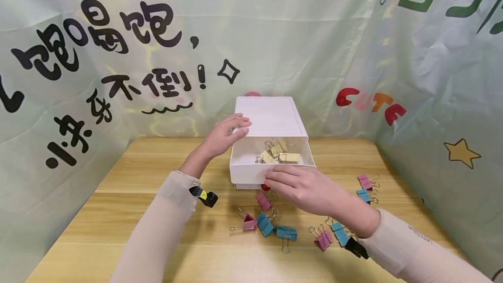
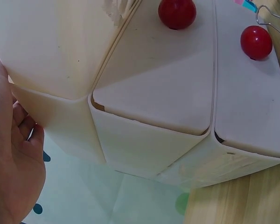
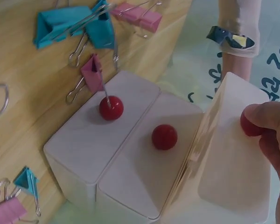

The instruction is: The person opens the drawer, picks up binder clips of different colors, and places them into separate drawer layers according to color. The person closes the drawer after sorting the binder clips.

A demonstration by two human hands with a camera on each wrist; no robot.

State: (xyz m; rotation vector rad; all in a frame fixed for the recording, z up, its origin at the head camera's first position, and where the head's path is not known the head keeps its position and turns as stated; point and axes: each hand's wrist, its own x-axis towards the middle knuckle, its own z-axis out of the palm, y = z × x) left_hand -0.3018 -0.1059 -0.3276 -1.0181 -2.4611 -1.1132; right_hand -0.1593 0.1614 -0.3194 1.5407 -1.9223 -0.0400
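Note:
A white drawer box stands on the wooden table, its top drawer pulled out. Yellow binder clips lie inside that drawer. My right hand is at the drawer front and pinches its round red knob between thumb and fingers, as the right wrist view shows. At the upper left edge of the box rests my left hand, fingers and thumb extended over the top. In the left wrist view, the two lower drawers are closed, each with a red knob.
Pink and blue binder clips lie scattered before the box, among them a blue clip and a pink clip. Farther right is another pink clip. A printed cloth hangs behind the wooden table and along its sides.

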